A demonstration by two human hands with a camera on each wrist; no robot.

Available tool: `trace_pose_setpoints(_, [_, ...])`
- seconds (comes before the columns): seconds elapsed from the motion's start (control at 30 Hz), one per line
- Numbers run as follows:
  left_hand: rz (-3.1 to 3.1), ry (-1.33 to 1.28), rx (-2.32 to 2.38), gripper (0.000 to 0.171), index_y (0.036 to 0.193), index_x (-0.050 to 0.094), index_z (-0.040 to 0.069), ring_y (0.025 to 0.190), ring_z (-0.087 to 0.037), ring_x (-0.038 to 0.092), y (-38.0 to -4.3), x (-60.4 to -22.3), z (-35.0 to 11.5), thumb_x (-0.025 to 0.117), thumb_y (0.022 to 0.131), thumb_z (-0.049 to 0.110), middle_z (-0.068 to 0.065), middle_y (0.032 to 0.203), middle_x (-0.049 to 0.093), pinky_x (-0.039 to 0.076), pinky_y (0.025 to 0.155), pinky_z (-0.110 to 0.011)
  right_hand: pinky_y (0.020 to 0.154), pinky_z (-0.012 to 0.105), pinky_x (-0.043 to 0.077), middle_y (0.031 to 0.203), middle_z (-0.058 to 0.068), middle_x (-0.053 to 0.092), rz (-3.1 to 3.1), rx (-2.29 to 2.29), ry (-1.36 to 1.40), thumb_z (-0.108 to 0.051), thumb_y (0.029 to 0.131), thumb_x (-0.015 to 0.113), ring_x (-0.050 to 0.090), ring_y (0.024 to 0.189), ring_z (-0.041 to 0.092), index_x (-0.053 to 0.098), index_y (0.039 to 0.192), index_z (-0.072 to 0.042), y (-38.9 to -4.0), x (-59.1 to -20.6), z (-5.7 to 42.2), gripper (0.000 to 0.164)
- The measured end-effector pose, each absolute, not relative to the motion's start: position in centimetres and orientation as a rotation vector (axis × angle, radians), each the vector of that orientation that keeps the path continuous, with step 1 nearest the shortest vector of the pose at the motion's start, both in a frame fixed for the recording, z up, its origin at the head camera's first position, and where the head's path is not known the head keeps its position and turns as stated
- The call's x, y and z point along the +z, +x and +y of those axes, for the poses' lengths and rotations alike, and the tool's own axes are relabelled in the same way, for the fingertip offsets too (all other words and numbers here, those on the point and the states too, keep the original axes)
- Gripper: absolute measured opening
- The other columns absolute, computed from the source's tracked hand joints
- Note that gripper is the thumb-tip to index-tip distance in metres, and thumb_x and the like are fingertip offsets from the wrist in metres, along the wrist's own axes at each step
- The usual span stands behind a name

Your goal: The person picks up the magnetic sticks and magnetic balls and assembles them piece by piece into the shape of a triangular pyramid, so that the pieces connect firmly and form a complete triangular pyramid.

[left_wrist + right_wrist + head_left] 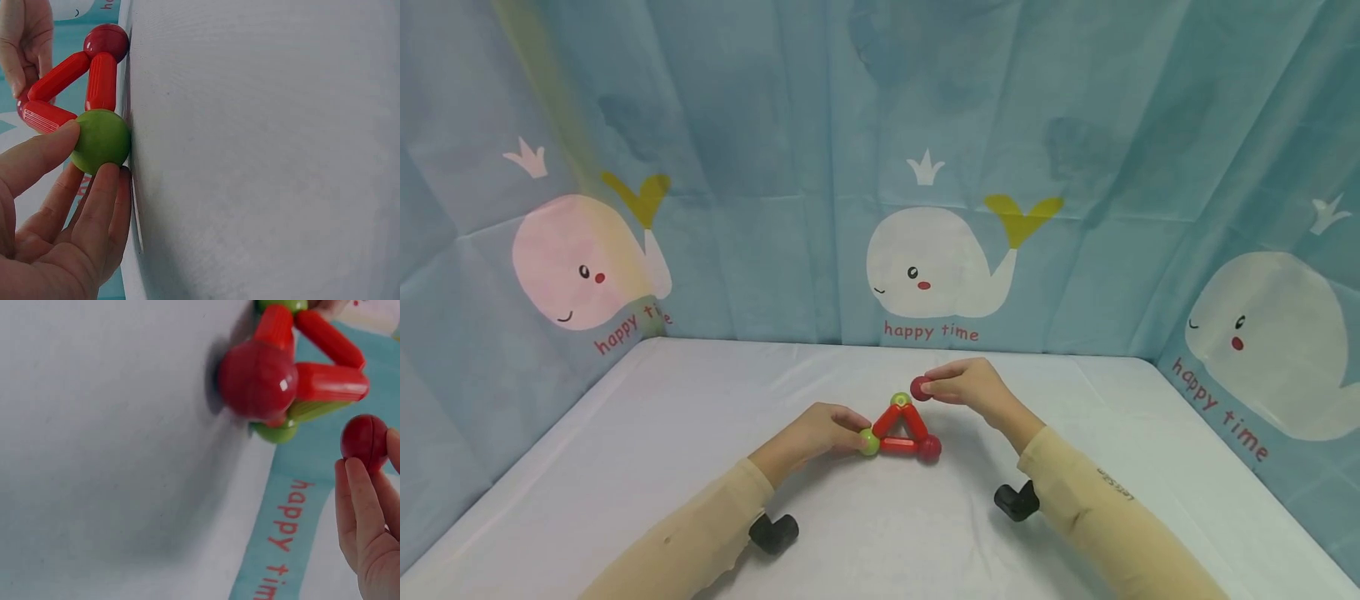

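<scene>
A magnetic building frame of red rods (pixel 898 446) and balls stands on the table. Its corners are a green ball (pixel 869 442) at the left, a red ball (pixel 929 449) at the right and another green ball (pixel 900 400) behind. Red rods lean upward and meet at the top; a green rod (pixel 319 410) shows behind them in the right wrist view. My left hand (pixel 820 432) pinches the left green ball (pixel 102 142) between thumb and fingers. My right hand (pixel 973 387) holds a loose red ball (pixel 364 442) by its fingertips, a small gap away from the rod tops.
A white cloth covers the table (pixel 880 533). Behind it and at both sides hangs a blue curtain (pixel 760 250) with printed whales. Black wrist-worn pieces (pixel 775 533) stick out below both sleeves.
</scene>
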State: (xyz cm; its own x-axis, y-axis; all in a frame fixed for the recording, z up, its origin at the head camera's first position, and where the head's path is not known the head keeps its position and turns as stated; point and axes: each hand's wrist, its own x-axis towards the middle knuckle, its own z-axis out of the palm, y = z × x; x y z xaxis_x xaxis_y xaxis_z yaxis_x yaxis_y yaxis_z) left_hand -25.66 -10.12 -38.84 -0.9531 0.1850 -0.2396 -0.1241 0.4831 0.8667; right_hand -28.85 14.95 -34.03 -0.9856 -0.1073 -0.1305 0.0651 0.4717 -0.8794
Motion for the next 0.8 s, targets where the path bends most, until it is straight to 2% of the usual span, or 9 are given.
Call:
trace_pose_setpoints(0.4, [2.423, 0.048, 1.465, 0.030, 0.107, 0.075, 0.013, 0.102, -0.019, 0.061, -25.6, -38.9, -10.1, 0.081, 0.079, 0.017, -0.003, 0.107, 0.072, 0.053, 0.089, -0.037, 0.098, 0.045, 0.054, 0.108, 0.005, 0.076, 2.564, -1.501, -0.149, -0.026, 0.088, 0.075, 0.072, 0.098, 0.017, 0.074, 0.116, -0.011, -27.6, -32.9, 13.5, 0.032])
trace_pose_setpoints(0.8, [2.425, 0.061, 1.474, 0.030, 0.107, 0.075, 0.013, 0.101, -0.018, 0.061, -25.5, -38.9, -10.2, 0.082, 0.078, 0.017, -0.001, 0.105, 0.073, 0.051, 0.089, -0.038, 0.096, 0.046, 0.055, 0.104, 0.003, 0.077, 2.609, -1.419, -0.149, -0.029, 0.086, 0.077, 0.070, 0.097, 0.017, 0.076, 0.112, -0.014, -27.4, -32.6, 12.8, 0.030])
